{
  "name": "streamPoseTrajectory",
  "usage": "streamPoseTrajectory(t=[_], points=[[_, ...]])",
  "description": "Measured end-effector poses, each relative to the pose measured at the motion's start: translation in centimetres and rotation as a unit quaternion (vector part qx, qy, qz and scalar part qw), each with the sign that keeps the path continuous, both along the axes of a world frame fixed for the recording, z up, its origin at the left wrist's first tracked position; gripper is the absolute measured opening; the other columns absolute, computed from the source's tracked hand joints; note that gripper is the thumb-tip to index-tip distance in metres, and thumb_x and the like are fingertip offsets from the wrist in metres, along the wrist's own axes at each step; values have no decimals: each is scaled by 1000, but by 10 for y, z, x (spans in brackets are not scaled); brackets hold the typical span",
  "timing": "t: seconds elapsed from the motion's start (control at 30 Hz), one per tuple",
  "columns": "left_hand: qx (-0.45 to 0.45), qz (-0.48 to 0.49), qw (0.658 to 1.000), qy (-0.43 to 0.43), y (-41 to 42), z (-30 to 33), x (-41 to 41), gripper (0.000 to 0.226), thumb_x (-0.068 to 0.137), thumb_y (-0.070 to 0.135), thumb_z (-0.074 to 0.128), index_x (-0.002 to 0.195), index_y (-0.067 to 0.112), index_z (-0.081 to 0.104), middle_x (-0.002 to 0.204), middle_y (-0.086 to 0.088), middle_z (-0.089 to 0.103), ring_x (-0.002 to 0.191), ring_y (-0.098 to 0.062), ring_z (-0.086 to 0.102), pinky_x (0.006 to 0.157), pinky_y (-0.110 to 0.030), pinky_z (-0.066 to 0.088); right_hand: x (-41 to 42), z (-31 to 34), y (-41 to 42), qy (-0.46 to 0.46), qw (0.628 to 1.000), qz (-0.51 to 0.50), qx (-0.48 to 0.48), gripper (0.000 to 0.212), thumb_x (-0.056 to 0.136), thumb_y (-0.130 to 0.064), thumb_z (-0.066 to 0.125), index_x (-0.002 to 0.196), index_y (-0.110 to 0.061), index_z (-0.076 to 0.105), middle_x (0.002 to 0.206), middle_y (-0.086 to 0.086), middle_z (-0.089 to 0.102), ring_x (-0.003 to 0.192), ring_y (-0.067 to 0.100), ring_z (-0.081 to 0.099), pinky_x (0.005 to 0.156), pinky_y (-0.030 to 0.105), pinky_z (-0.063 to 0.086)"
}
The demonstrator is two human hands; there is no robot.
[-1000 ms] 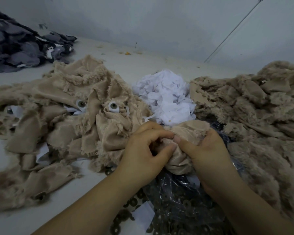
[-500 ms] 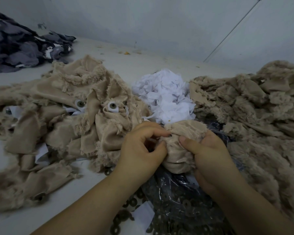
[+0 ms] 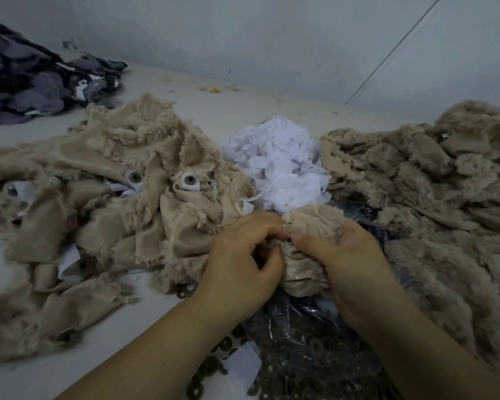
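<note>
While left hand, right hand pinch plush piece, piles flank.

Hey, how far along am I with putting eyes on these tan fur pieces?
Done: the left pile holds pieces with eyes fitted. In hand: the left hand and right hand hold one tan piece, a dark stud showing at the grip. Left: the right pile shows no eyes, so probably still to do; the washer bag looks well filled.
</note>
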State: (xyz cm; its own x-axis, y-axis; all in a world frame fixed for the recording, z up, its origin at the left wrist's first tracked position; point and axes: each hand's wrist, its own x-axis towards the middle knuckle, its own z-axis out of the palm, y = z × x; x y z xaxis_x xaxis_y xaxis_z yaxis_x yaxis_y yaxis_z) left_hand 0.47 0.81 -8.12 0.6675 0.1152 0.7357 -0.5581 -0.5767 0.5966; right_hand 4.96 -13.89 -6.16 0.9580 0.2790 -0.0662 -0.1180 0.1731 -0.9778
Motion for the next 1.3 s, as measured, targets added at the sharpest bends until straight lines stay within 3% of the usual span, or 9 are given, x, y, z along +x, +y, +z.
streamPoseTrajectory(t=[0.1, 0.23, 0.47, 0.6, 0.73, 0.87, 1.0, 1.17, 1.3], points=[[6, -14, 1000, -9, 0, 2, -1, 21, 75, -9, 65, 88, 7, 70, 94, 0, 67, 91, -9, 63, 80, -24, 52, 1, -1, -1, -5, 1000, -11, -15, 35, 83, 1, 74, 117, -5, 65, 101, 16, 76, 93, 34, 74, 82, 49, 59], [75, -5, 996, -43, 0, 3, -1, 29, 75, -10, 70, 102, 0, 73, 111, -9, 65, 106, -21, 61, 92, -31, 49, 0, 1, -2, -18, 1000, 5, -18, 29, 86, 2, 71, 114, -7, 68, 101, 15, 76, 93, 32, 74, 78, 44, 61], [86, -58, 993, -65, 6, 2, 4, 20, 88, -4, 64, 103, 3, 75, 105, -8, 71, 98, -23, 64, 88, -33, 50, 6, 3, -4, 29, 999, -6, 26, 29, 85, 7, 64, 114, 2, 66, 99, 22, 75, 92, 37, 74, 73, 40, 59], [-24, -46, 999, 13, 8, -1, 3, 22, 80, -5, 64, 91, 8, 78, 101, -2, 69, 99, -14, 65, 87, -30, 53, 6, 4, -3, 74, 995, -6, 63, 27, 89, 3, 63, 115, -1, 66, 100, 20, 75, 90, 36, 74, 69, 40, 60], [-171, -84, 975, 109, 7, 0, 1, 13, 82, 5, 64, 88, 16, 68, 87, 1, 68, 82, -17, 67, 72, -33, 57, 5, 8, -3, 98, 991, -8, 87, 21, 92, -6, 61, 109, 3, 69, 96, 22, 75, 85, 35, 75, 63, 37, 60], [-249, -88, 947, 184, 7, -1, 4, 12, 80, 17, 69, 92, 19, 69, 87, -4, 71, 81, -23, 67, 73, -33, 57, 4, 13, -4, 89, 989, 44, 111, 46, 77, -26, 72, 112, 3, 68, 104, 23, 74, 94, 37, 73, 69, 41, 61], [-278, -80, 940, 183, 9, -1, 6, 16, 89, 7, 69, 81, 20, 72, 82, -8, 72, 77, -21, 66, 74, -37, 56, 2, 10, -1, 63, 994, 66, 54, 70, 58, -21, 82, 123, -5, 60, 111, 17, 74, 101, 33, 72, 78, 46, 60], [-344, -104, 914, 190, 11, 2, 6, 17, 89, 5, 66, 79, 16, 74, 78, -8, 72, 73, -18, 66, 71, -30, 57, 3, 8, 1, 77, 995, 20, 66, 73, 62, -6, 76, 131, -1, 53, 114, 15, 73, 103, 29, 72, 88, 42, 58], [-380, -142, 893, 197, 11, 2, 6, 8, 79, 23, 69, 78, 16, 74, 70, -6, 68, 62, -13, 60, 61, -21, 53, 3, 10, 2, 99, 990, 3, 97, 64, 67, -10, 71, 128, 3, 56, 111, 20, 73, 100, 33, 72, 88, 42, 59]])
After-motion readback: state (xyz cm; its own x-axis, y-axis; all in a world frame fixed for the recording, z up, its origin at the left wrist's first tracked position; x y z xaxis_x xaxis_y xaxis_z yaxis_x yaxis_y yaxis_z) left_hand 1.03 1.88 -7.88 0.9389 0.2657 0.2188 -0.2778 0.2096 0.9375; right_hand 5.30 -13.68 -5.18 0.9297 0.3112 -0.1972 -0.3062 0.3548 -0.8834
